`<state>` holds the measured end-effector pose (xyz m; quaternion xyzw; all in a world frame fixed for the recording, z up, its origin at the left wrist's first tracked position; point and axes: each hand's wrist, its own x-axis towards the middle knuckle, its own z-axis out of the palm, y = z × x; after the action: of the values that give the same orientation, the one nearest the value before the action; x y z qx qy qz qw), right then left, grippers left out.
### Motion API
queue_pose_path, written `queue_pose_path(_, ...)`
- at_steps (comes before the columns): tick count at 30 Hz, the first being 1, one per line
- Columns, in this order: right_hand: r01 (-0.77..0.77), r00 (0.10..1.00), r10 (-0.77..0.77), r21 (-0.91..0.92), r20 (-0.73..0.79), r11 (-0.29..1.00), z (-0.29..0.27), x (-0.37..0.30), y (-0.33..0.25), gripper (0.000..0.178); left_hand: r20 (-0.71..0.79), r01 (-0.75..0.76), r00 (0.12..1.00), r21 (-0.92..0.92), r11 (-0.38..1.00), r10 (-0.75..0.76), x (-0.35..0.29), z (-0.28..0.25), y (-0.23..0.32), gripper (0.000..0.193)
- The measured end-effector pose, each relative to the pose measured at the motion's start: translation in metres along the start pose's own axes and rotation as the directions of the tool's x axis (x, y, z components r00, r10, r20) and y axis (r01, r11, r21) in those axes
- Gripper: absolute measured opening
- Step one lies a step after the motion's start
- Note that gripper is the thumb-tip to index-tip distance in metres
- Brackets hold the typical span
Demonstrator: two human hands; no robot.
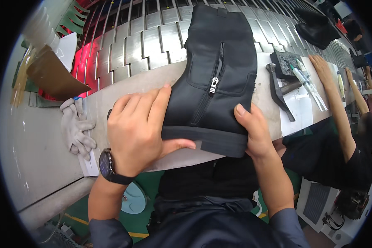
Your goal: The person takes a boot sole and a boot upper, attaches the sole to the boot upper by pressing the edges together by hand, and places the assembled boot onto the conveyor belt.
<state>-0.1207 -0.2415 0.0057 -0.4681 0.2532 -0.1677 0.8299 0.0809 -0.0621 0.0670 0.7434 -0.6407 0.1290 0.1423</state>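
A black boot point(225, 82) lies at the bench edge with its side zipper facing up, its shaft pointing away and its sole toward me. The silver zipper pull point(213, 84) sits low on the zipper, which gapes slightly above it. My left hand point(136, 126) is wrapped over the toe end, thumb along the sole's edge; most of the toe is hidden beneath it. Around the heel my right hand point(254, 128) is closed, thumb on the upper and fingers underneath. A black watch is on my left wrist.
Grey gloves point(76, 128) lie on the bench's left. On the right are a hammer point(279, 91), a dark block point(286, 62) and green-tipped pens point(308, 84) on white paper. Slatted metal conveyor point(144, 41) runs behind, carrying another black boot point(316, 31). Co-workers' arms point(337, 105) reach in at right.
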Motion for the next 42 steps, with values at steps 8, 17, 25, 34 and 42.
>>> queue_pose_path(8,0.012,1.000,-0.012,-0.031,0.004,0.999,0.001,-0.002,-0.003,0.054,0.042,0.007,0.999,0.024,1.000,-0.008,0.001,-0.001,0.003,0.112)
queue_pose_path(17,-0.033,0.999,0.032,-0.095,-0.011,0.995,0.009,0.004,-0.010,0.051,-0.044,0.058,0.998,0.070,0.996,-0.055,-0.005,-0.004,0.002,0.108)
queue_pose_path(25,0.190,0.982,-0.190,0.009,0.020,0.982,-0.036,-0.013,0.018,0.071,-0.289,0.042,0.955,-0.060,0.997,-0.058,-0.015,0.045,0.041,0.092)
queue_pose_path(34,0.349,0.935,-0.320,-0.251,0.152,0.903,-0.006,-0.039,-0.007,0.102,-0.335,0.197,0.924,0.005,0.980,-0.184,-0.035,0.024,0.051,0.107)
queue_pose_path(42,0.421,0.907,-0.390,-0.384,0.160,0.821,-0.007,-0.041,-0.003,0.095,-0.395,0.130,0.913,0.044,0.991,-0.103,-0.037,0.036,0.041,0.109)
